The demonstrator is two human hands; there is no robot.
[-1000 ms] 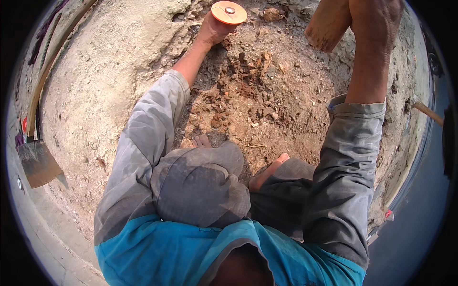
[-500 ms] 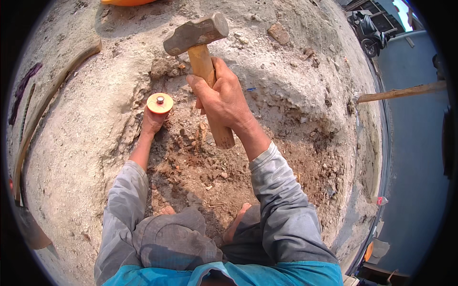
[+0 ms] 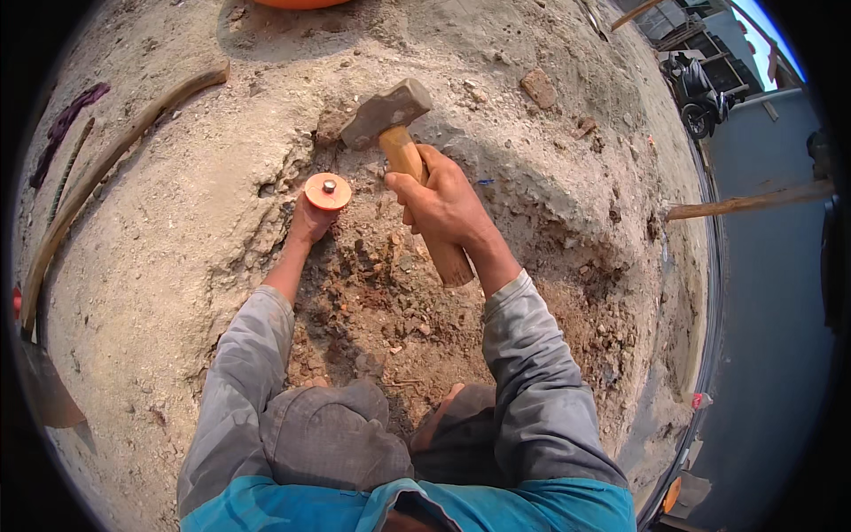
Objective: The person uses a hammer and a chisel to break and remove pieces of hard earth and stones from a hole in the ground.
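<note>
My right hand grips the wooden handle of a short sledgehammer. Its grey steel head is raised beyond my fist, above and just right of the disc in the other hand. My left hand is closed round the shaft of a chisel with a round, pale hand guard edged in orange-red. A small metal striking end pokes up through the guard's centre. The guard covers most of my left fingers, and the chisel's lower end is hidden. Hammer and chisel are apart.
Broken soil fills a dug hollow between my knees, with a crumbly raised edge around it. A long-handled shovel lies at left beside a rod and a purple cloth. A loose stone and an orange container are farther off.
The hammer head has come lower and nearer to the chisel, my right hand moving with it. My left hand keeps its hold. The whole view has shifted slightly.
</note>
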